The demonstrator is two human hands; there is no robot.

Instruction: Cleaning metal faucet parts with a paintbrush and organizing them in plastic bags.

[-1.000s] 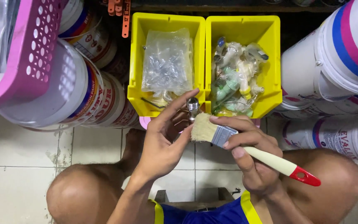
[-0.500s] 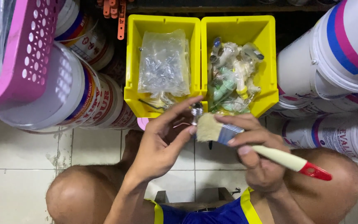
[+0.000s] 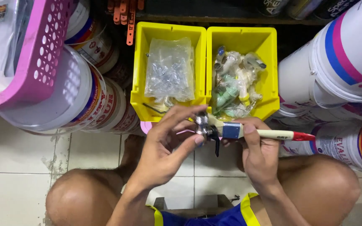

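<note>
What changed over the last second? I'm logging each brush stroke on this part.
The right hand turned the blue-ferruled, pale-handled paintbrush, its bristles now on the small metal fitting in the left hand. Both grips are unchanged, and the two yellow plastic bins stayed put.

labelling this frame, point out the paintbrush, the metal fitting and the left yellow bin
paintbrush (image 3: 232,130), head view, on its blue ferrule
metal fitting (image 3: 202,124), head view, on its shiny body
left yellow bin (image 3: 139,62), head view, on its left wall

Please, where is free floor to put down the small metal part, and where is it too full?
Bare tile lies left of the left knee, below the white buckets. A small patch sits between the knees. Both yellow bins are full, and buckets crowd the right side.
</note>
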